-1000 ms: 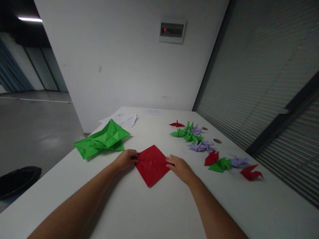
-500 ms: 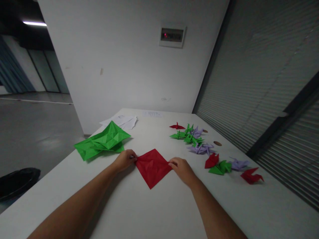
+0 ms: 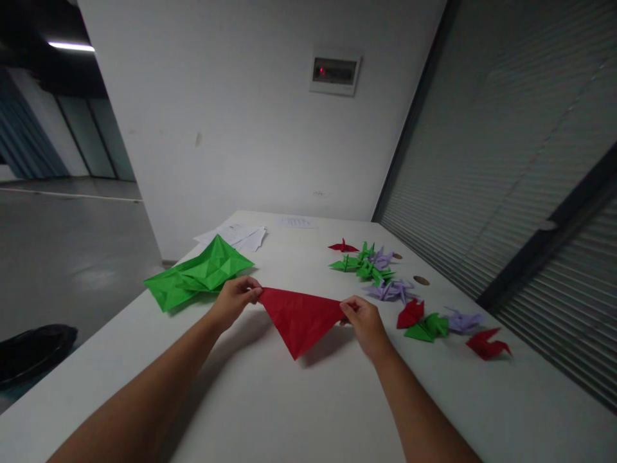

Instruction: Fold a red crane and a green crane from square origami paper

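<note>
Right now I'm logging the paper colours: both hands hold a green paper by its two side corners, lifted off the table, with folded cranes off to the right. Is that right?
Not quite. In the head view the paper held by the left hand and right hand is red, not green. The green paper lies untouched on the table to the left. The rest holds, cranes included.

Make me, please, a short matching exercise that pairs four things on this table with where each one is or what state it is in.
Things:
1. red paper
2. green sheets
3. white papers
4. red crane

Places or states:
A. far end of the table, behind the green sheets
B. held at two corners by the left hand and right hand
C. nearest of the folded figures on the right
D. creased, lying beside the left hand

Pairs: 1-B, 2-D, 3-A, 4-C
</note>
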Available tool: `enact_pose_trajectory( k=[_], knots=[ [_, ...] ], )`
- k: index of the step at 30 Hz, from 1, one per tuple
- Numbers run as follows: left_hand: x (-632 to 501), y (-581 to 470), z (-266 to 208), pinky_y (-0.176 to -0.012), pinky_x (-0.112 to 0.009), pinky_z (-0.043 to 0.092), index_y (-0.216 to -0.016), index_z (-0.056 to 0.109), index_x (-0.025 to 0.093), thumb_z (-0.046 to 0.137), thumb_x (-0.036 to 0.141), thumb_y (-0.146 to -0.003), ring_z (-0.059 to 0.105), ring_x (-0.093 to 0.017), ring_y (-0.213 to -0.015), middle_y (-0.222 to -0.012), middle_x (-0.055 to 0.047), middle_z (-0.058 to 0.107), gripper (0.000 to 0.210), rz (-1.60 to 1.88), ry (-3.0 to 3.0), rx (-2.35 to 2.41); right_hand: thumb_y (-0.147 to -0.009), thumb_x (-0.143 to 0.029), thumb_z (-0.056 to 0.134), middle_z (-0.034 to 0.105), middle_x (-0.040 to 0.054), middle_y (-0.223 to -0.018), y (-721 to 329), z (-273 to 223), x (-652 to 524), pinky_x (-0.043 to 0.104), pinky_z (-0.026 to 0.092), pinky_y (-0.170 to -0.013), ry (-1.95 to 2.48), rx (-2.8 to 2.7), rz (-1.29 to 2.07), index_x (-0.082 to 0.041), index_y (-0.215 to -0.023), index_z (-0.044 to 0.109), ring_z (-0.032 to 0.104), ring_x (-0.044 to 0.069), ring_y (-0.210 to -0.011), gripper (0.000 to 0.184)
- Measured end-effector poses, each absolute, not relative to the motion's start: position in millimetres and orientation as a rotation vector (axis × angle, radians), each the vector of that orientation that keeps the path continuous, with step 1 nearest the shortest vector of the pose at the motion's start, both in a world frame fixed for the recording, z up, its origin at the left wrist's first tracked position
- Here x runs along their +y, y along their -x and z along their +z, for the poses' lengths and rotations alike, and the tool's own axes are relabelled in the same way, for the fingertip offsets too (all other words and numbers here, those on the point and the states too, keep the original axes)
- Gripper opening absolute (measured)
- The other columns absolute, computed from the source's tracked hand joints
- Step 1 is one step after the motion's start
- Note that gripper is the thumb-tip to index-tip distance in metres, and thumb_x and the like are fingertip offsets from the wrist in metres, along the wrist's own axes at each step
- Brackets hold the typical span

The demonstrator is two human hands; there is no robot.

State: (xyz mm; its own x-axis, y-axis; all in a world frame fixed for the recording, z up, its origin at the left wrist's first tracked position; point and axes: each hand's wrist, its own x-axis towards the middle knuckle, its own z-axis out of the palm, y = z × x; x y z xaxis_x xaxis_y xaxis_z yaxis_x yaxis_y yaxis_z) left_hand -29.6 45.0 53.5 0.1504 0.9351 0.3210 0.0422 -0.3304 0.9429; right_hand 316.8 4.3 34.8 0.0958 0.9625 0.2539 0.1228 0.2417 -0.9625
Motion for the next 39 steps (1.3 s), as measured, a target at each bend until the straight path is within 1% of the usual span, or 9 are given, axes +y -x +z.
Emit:
enact_pose_trajectory(
  k=[5,8,11,17,22,26,31,36,39],
  knots=[
    [45.2,25.3,53.8,-0.057,-0.026,0.048,-0.082,0.062,0.016,0.08,0.044,-0.073,0.062,-0.014,-0.056,-0.065,0.0,0.066,0.034,1.223,-1.427,1.024,-0.069,-0.056,0.082,0.068,0.0017,-0.06,-314.7,28.9,5.4,0.026,0.051,-0.05,1.177,-1.222,0.974,-0.018,-0.071,0.064,0.061,0.015,-0.052,0.043],
    [53.4,27.4,41.3,-0.056,-0.028,0.049,-0.089,0.059,0.018,0.084,0.045,-0.065,0.063,-0.015,-0.055,-0.066,0.002,0.065,0.044,1.135,-1.416,1.105,-0.072,-0.053,0.077,0.063,-0.0002,-0.051,-317.2,24.7,7.9,0.023,0.04,-0.043,1.351,-1.326,0.947,-0.018,-0.068,0.063,0.054,0.013,-0.043,0.037],
    [62.5,32.2,25.8,-0.054,-0.026,0.044,-0.09,0.059,0.019,0.079,0.043,-0.068,0.062,-0.016,-0.055,-0.059,0.002,0.064,0.038,1.016,-1.611,1.203,-0.077,-0.044,0.071,0.057,-0.0027,-0.046,-320.9,19.9,10.8,0.024,0.032,-0.042,1.55,-1.516,0.788,-0.02,-0.064,0.061,0.047,0.013,-0.04,0.029],
    [65.6,35.8,14.7,-0.059,-0.027,0.043,-0.086,0.069,0.019,0.067,0.024,-0.076,0.061,-0.017,-0.062,-0.068,-0.001,0.069,0.012,0.817,-2.106,1.497,-0.081,-0.029,0.07,0.068,0.0036,-0.066,-319.9,15.1,11.3,0.029,0.041,-0.063,1.701,-1.925,0.296,-0.02,-0.062,0.064,0.06,0.019,-0.064,0.022],
    [48.8,18.0,25.9,-0.088,-0.037,0.05,-0.092,0.075,0.016,0.058,0.008,-0.078,0.064,-0.026,-0.096,-0.101,-0.012,0.07,0.024,0.918,-2.357,1.488,-0.08,-0.023,0.076,0.069,0.006,-0.075,-315.3,13.3,11.3,0.031,0.042,-0.073,1.74,-2.042,0.106,-0.018,-0.062,0.065,0.061,0.021,-0.075,0.021],
    [20.7,-12.7,37.8,-0.096,-0.039,0.051,-0.107,0.075,0.019,0.048,0.01,-0.092,0.061,-0.026,-0.111,-0.12,-0.013,0.068,0.033,0.853,-2.711,1.092,-0.081,-0.024,0.077,0.069,0.0056,-0.075,-314.4,10.8,12.7,0.031,0.041,-0.072,1.755,-2.041,0.114,-0.018,-0.063,0.064,0.06,0.02,-0.074,0.023],
    [1.2,-32.1,39.5,-0.104,-0.036,0.05,-0.111,0.075,0.02,0.046,0.017,-0.097,0.064,-0.024,-0.116,-0.126,-0.009,0.07,0.032,0.532,-2.726,0.865,-0.081,-0.026,0.076,0.068,0.0057,-0.075,-318.6,8.6,14.2,0.032,0.043,-0.073,1.748,-2.031,0.121,-0.019,-0.062,0.063,0.06,0.021,-0.074,0.023],
    [10.1,-22.5,26.8,-0.111,-0.051,0.044,-0.138,0.062,0.023,0.055,0.033,-0.097,0.054,-0.034,-0.13,-0.149,-0.013,0.055,0.042,0.389,-2.824,0.912,-0.077,-0.02,0.076,0.07,0.0096,-0.087,-316.5,14.3,12.8,0.039,0.049,-0.083,1.675,-1.983,0.048,-0.018,-0.079,0.069,0.063,0.027,-0.086,0.007],
    [16.0,-19.1,17.9,-0.109,-0.055,0.044,-0.144,0.057,0.024,0.057,0.03,-0.096,0.052,-0.037,-0.131,-0.153,-0.014,0.05,0.048,0.343,-2.862,0.922,-0.083,-0.019,0.069,0.071,0.0131,-0.112,-301.7,19.4,5.9,0.043,0.046,-0.103,1.363,-2.079,0.06,-0.017,-0.105,0.072,0.06,0.029,-0.112,0.022]
  ],
)
